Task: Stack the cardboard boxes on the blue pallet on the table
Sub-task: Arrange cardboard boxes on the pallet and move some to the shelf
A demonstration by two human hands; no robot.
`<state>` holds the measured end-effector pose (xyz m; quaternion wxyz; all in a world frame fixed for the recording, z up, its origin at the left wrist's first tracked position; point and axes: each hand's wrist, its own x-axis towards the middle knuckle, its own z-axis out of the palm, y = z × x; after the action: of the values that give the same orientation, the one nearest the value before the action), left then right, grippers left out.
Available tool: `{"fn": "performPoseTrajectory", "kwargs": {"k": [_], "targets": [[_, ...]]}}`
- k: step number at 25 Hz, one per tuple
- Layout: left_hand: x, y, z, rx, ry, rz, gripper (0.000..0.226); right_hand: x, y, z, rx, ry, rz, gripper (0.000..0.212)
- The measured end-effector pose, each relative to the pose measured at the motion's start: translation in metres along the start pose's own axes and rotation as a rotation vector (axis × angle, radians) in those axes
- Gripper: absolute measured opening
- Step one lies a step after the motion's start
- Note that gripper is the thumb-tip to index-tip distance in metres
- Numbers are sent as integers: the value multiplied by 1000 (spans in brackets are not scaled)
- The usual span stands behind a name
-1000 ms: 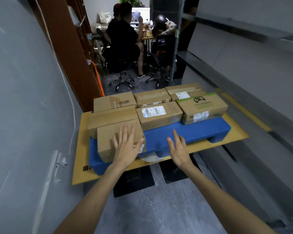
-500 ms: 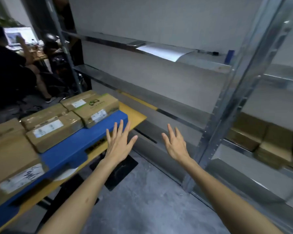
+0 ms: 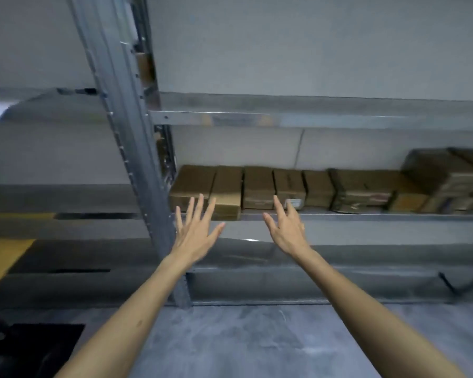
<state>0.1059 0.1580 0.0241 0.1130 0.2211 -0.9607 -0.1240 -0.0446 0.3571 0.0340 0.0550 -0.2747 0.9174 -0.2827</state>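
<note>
You turn away from the table (image 3: 3, 257), so the blue pallet and its load drop out of view, and only a yellow corner of that table is left at your left edge. A metal shelf (image 3: 366, 216) carrying a row of cardboard boxes (image 3: 258, 186) now faces you. Your left hand (image 3: 195, 230), flat on a pallet box a second ago, now reaches toward that row beside your right hand (image 3: 287, 230), fingers spread, both holding nothing.
</note>
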Motion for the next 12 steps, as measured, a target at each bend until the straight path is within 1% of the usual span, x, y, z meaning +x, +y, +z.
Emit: {"fn": "performPoseTrajectory", "kwargs": {"k": [7,12], "targets": [[96,177,65,-69,-73,293,71,-14,152,-103,-61,171,296,66],[163,277,109,-139,-112,415,70,6,229,-157,-107,244,418,66]]}}
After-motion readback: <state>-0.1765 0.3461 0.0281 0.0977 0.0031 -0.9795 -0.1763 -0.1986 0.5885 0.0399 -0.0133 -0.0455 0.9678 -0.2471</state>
